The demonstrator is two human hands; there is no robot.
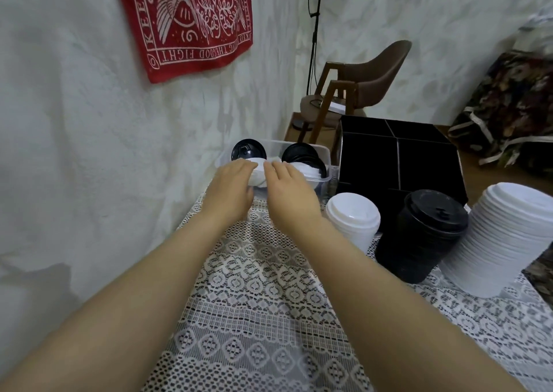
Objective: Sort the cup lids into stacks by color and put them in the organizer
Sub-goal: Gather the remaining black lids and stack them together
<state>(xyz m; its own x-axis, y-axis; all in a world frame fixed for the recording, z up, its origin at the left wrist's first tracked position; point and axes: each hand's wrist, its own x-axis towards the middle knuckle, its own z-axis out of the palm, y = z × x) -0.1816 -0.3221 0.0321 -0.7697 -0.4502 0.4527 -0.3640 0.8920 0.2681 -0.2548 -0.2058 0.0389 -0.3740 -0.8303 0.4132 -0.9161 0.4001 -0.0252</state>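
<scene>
Both my hands reach into a clear plastic bin (324,159) of mixed black and white lids at the table's far end. My left hand (232,186) grips a white lid (258,171) at the bin's near edge. My right hand (288,189) lies over the lids just right of it, fingers fairly straight, touching white lids. A black lid (248,151) leans at the bin's back left. On the table to the right stand a short white stack (354,219), a black stack (425,231) and a tall white stack (505,236). The black divided organizer (401,155) sits behind them.
A lace cloth (269,301) covers the table, which runs along a white wall on the left. Beyond the table stand a brown chair (368,83) and a black stand pole (314,32). A dark patterned bundle (514,107) lies at far right.
</scene>
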